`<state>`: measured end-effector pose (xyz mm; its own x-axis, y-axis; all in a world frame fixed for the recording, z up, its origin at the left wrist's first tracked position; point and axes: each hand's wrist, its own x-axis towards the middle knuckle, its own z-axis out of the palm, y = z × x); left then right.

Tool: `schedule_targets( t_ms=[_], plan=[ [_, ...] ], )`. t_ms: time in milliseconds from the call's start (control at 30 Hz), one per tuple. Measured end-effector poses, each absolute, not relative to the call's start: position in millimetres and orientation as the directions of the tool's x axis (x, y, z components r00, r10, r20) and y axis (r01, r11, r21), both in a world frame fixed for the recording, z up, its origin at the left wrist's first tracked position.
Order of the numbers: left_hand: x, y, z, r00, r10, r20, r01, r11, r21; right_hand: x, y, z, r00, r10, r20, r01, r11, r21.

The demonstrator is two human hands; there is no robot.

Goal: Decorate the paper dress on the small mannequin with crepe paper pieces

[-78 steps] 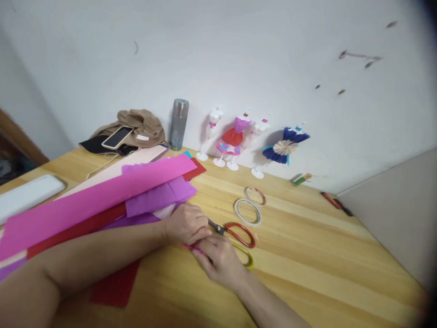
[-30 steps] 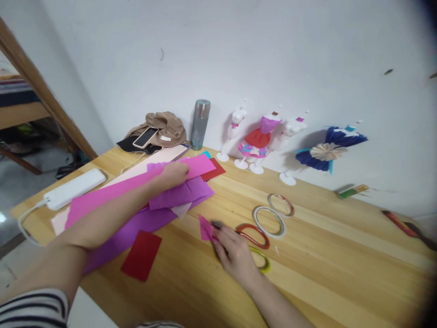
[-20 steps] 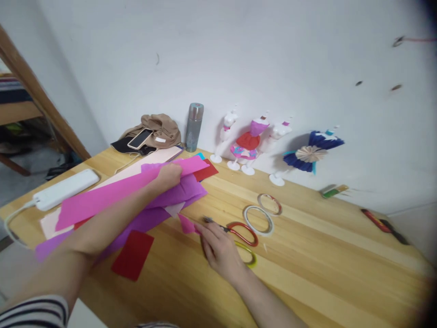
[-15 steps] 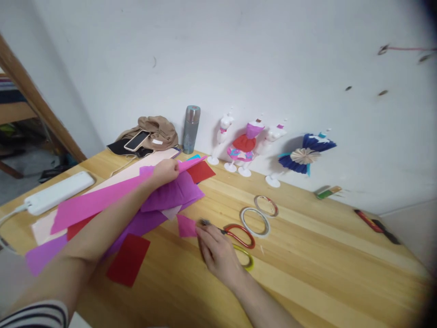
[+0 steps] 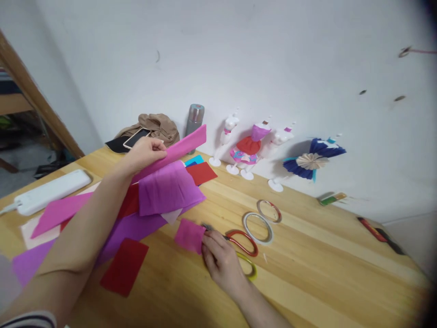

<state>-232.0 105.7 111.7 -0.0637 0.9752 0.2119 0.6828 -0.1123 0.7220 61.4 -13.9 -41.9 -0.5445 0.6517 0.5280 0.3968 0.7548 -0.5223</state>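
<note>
My left hand (image 5: 145, 152) is closed on a long strip of pink crepe paper (image 5: 186, 145), lifting its far end above the pile. Under it lie purple crepe paper (image 5: 167, 191) and red paper (image 5: 129, 200). My right hand (image 5: 223, 262) pinches the edge of a small pink paper piece (image 5: 189, 234) low over the table. Partly beneath that hand are red-handled scissors (image 5: 244, 241), with their tips showing past the fingers. Yellow-handled scissors (image 5: 251, 269) lie beside it, mostly covered by the hand.
Two tape rolls (image 5: 258, 228) (image 5: 269, 211) lie right of the scissors. Small dress forms (image 5: 247, 146) in paper outfits stand along the wall near a thermos (image 5: 195, 116). A white power strip (image 5: 54, 191), a phone (image 5: 136, 138) and brown cloth (image 5: 160, 127) are at left.
My left hand has raised the pink strip and drawn it back to the left, uncovering more purple paper. The small pink piece in my right hand shows more fully.
</note>
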Motion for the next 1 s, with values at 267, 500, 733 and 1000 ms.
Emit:
schedule_targets(
  t_ms=[267, 500, 733, 1000],
  plan=[
    [-240, 90, 126, -0.247, 0.928, 0.278, 0.600, -0.079, 0.796, 60, -12, -39, -0.523, 0.673, 0.523, 0.397, 0.736, -0.549],
    [-245, 82, 138, -0.358, 0.874, 0.329, 0.565, -0.077, 0.821, 66, -15, -11, -0.470, 0.735, 0.489, 0.334, 0.660, -0.673],
    [-243, 73, 146, -0.373, 0.865, 0.336, 0.528, -0.100, 0.843, 73, 19, 18, -0.513, 0.785, 0.347, 0.385, 0.571, -0.725],
    [-247, 75, 142, -0.327, 0.878, 0.351, 0.527, -0.139, 0.839, 45, 40, 15, -0.654, 0.725, 0.215, 0.268, 0.487, -0.831]
  ],
)
